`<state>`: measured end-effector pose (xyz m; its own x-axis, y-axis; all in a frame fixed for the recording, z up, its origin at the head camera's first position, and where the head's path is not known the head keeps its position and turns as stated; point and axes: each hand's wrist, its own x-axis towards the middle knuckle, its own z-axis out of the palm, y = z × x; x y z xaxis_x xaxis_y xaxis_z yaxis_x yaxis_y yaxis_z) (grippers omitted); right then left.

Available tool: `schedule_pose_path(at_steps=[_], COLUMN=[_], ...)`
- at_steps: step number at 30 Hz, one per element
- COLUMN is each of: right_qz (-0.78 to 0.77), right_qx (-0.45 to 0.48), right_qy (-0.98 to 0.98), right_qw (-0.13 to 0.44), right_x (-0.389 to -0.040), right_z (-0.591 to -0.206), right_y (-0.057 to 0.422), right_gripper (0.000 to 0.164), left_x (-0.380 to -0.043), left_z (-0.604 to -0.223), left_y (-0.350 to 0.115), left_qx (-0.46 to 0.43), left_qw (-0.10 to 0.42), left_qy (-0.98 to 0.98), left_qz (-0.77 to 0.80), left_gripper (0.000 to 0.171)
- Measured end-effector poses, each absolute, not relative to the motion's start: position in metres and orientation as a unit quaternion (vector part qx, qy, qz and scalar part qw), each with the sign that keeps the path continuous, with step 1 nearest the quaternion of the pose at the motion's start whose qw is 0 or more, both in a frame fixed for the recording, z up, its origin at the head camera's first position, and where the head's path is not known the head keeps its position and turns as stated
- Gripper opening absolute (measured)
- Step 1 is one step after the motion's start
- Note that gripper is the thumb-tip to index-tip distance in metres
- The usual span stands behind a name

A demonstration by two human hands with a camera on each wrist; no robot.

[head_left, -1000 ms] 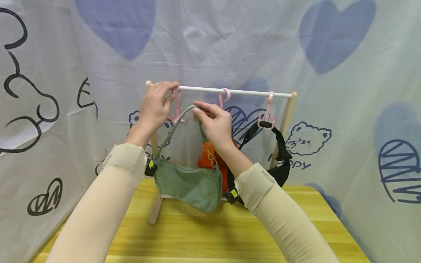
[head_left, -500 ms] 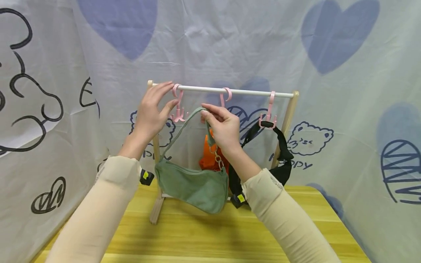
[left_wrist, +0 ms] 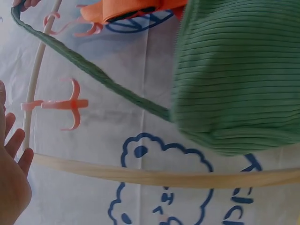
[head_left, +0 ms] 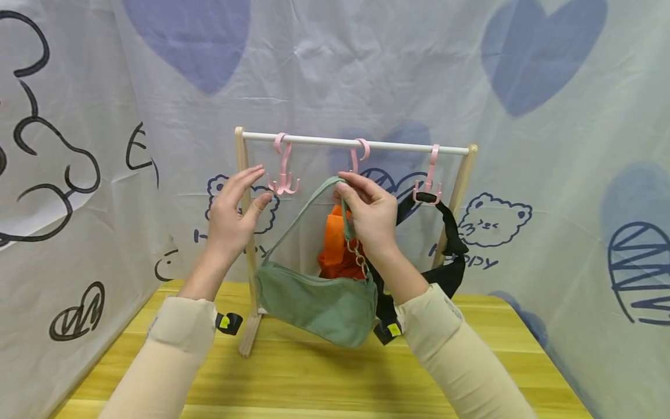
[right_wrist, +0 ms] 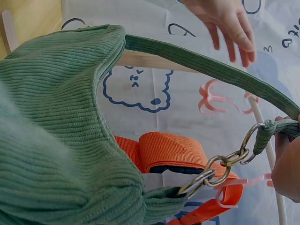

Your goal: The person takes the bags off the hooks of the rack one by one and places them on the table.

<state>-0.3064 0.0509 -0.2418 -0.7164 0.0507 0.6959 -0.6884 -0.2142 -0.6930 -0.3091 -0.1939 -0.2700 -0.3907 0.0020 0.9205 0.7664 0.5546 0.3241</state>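
Note:
A green corduroy shoulder bag (head_left: 316,305) hangs in the air in front of the rack, tilted with its right end lower. My right hand (head_left: 376,218) pinches the top of its strap (head_left: 300,216) between thumb and fingers. In the right wrist view, metal chain links (right_wrist: 227,161) join the strap to the bag. My left hand (head_left: 229,218) is raised with spread fingers, holding nothing, left of a pink multi-prong hook (head_left: 283,177). That hook hangs bare from the white rod (head_left: 319,141). In the left wrist view the strap (left_wrist: 89,68) runs up past this hook.
An orange bag (head_left: 332,244) is behind the green one, near the middle pink hook (head_left: 363,150). From the right pink hook (head_left: 429,180) hangs a black bag (head_left: 451,274). The rack's wooden left post (head_left: 242,157) stands on the yellow wooden table (head_left: 293,384).
My left hand has come down and away from the left hook on the rod. My right hand has carried the green bag to the right and slightly lower.

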Motion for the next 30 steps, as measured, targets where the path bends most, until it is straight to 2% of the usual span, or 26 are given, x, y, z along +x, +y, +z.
schedule_pose_path(at_steps=[9,22,30], right_qz=[0.739,0.750,0.764], right_qx=[0.283,0.272,0.274], right_qy=[-0.551,-0.540,-0.524], right_qw=[0.265,0.268,0.256], right_x=[-0.299,-0.287,-0.283], right_z=[-0.247,-0.248,-0.247], right_y=[0.065,0.075,0.072], right_gripper=[0.024,0.024,0.026], left_x=[-0.296,-0.281,-0.274], left_z=[-0.314,-0.372,-0.400], left_y=[-0.190,-0.174,-0.167], left_qx=[-0.270,-0.284,-0.250], left_qw=[0.482,0.446,0.414], left_qy=[-0.729,-0.727,-0.738], left_qz=[-0.405,-0.439,-0.470], left_gripper=[0.052,0.057,0.065])
